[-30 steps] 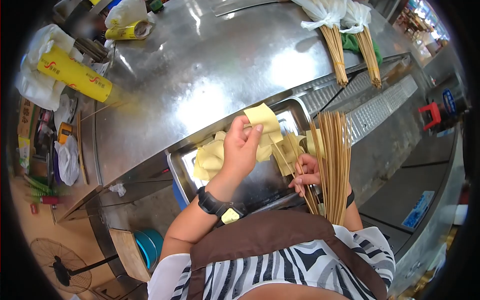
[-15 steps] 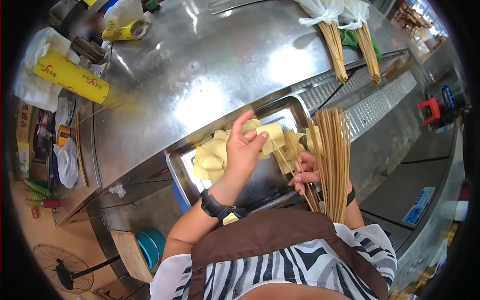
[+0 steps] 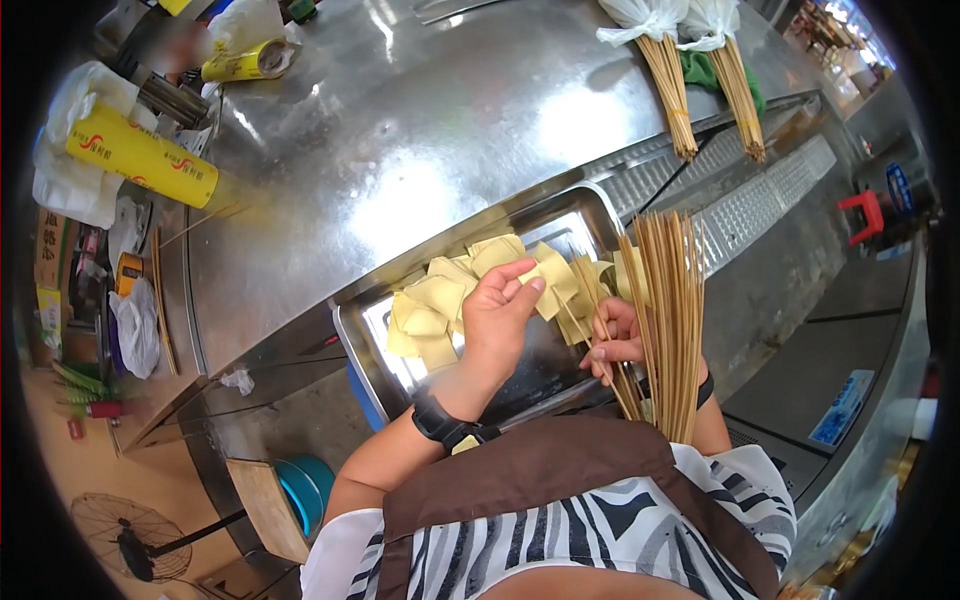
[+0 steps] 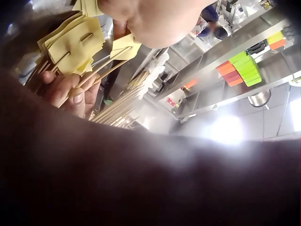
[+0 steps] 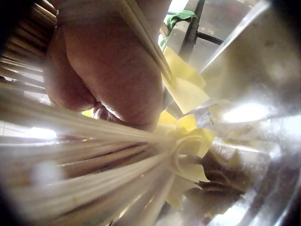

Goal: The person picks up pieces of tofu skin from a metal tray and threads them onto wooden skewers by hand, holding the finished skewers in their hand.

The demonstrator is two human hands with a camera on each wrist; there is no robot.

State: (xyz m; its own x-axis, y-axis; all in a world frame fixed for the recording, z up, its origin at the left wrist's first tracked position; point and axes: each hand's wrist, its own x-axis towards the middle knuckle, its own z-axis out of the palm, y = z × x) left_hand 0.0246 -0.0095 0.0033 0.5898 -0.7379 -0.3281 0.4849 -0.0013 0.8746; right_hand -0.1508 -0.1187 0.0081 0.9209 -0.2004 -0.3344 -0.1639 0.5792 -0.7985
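Observation:
Between the thumb and fingers of my left hand [image 3: 500, 325] is a pale yellow tofu sheet [image 3: 550, 278], threaded on the tip of a thin bamboo skewer. My right hand [image 3: 618, 340] pinches that skewer [image 3: 590, 340] lower down, with its fingers curled. In the left wrist view, the right hand's fingers [image 4: 77, 96] grip skewers, and folded tofu sheets [image 4: 77, 44] pierced by skewers stand just above them. More loose tofu sheets [image 3: 435, 300] lie in the metal tray [image 3: 345, 335] under my hands. A thick bundle of bamboo skewers [image 3: 672, 330] rises beside the right hand, partly hiding it.
A steel counter [image 3: 300, 230] stretches beyond the tray. Two skewer bundles [image 3: 665, 100] wrapped in white plastic lie at its back right. At the left are a yellow roll of film [image 3: 140, 155] and a white plastic bag [image 3: 135, 330]. A fan [image 3: 130, 535] stands lower left.
My left hand has come down and right with the tofu sheet, its fingers lifting off and then closing on it near the skewer. The right hand has hardly moved.

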